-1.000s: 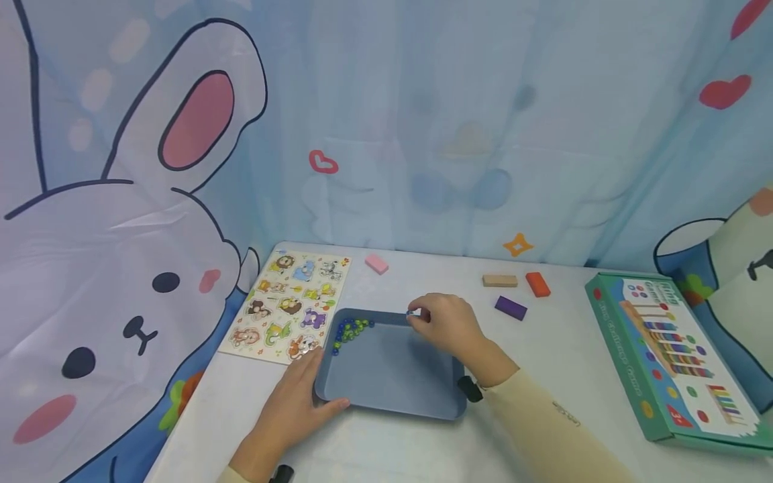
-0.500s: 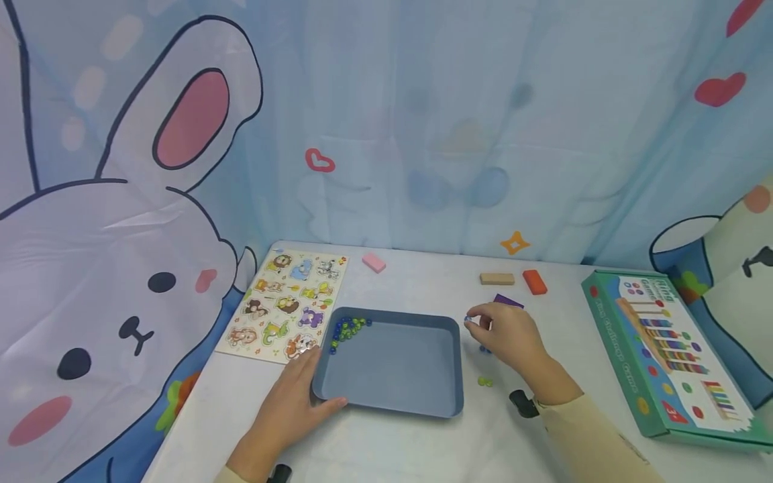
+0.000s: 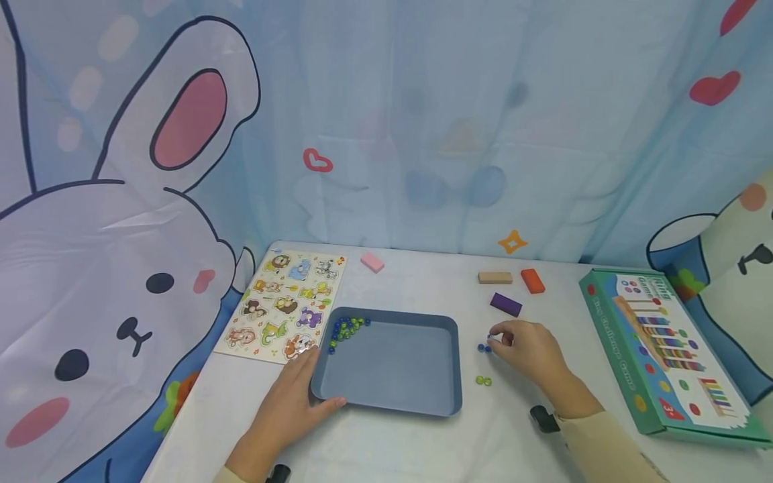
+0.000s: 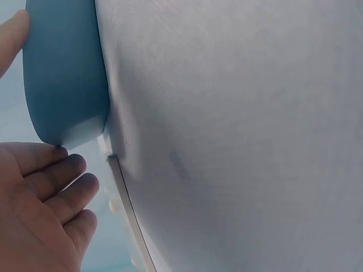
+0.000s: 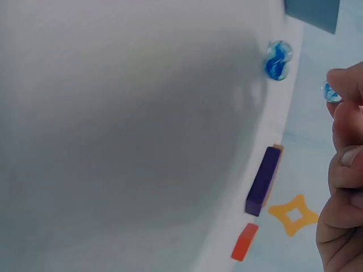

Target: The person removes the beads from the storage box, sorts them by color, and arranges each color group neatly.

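Since a moment ago, right hand (image 3: 527, 347) dropped lower beside the tray (image 3: 453, 365), pinching a marble (image 5: 330, 93); left hand (image 3: 290, 406) lies flat, fingers straight, against the tray.

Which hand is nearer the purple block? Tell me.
Right. The right hand is just in front of the purple block; the left hand rests at the blue tray's far-side corner.

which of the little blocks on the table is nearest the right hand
The purple block, just beyond the right hand; the orange, tan and pink blocks lie farther back.
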Action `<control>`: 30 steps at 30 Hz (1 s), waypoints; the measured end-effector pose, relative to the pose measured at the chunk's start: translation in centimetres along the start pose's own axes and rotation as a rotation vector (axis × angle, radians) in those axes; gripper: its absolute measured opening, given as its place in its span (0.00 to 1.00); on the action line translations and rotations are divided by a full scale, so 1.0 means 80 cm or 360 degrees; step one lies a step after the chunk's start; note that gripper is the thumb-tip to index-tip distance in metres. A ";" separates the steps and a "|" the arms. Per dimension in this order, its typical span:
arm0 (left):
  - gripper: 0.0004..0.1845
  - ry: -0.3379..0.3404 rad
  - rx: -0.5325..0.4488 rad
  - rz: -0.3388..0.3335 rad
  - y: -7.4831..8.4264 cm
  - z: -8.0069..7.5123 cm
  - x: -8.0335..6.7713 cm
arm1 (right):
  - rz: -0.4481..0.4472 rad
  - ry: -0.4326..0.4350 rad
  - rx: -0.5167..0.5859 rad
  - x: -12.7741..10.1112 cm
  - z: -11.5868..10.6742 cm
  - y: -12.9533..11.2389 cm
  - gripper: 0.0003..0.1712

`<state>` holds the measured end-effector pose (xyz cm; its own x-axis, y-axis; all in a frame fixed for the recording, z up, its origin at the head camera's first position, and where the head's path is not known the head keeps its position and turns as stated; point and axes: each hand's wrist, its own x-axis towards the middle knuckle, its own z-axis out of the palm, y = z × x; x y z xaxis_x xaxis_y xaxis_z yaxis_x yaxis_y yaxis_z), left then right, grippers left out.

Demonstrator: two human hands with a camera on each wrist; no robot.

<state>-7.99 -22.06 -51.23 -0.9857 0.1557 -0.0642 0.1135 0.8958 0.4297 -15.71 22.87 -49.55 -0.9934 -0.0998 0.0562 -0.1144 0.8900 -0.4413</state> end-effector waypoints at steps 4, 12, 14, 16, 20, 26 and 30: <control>0.63 -0.0001 -0.0011 0.0003 0.001 0.000 0.000 | 0.0066 -0.0081 -0.0007 -0.003 0.002 0.007 0.09; 0.62 -0.0007 -0.0021 -0.0022 0.003 -0.002 -0.001 | 0.0120 -0.0164 -0.0030 -0.005 0.006 0.013 0.08; 0.62 -0.0004 -0.0027 -0.0023 0.004 -0.002 -0.001 | 0.0109 -0.0176 -0.0042 -0.006 0.007 0.013 0.08; 0.62 -0.0003 -0.0029 -0.0024 0.004 -0.002 -0.001 | 0.0091 -0.0180 -0.0057 -0.006 0.009 0.014 0.07; 0.62 -0.0009 -0.0024 -0.0027 0.004 -0.001 -0.001 | 0.0056 -0.0176 -0.0084 -0.005 0.012 0.017 0.08; 0.62 -0.0005 -0.0018 -0.0029 0.003 -0.001 -0.001 | 0.0052 -0.0173 -0.0093 -0.004 0.019 0.022 0.09; 0.62 0.0002 -0.0024 -0.0027 0.003 0.000 -0.001 | 0.0059 -0.0174 -0.0086 -0.004 0.019 0.023 0.09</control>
<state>-7.91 -21.88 -51.11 -0.9876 0.1402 -0.0704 0.0951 0.8918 0.4423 -15.59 23.87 -51.79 -0.9920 -0.1118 -0.0586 -0.0801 0.9165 -0.3920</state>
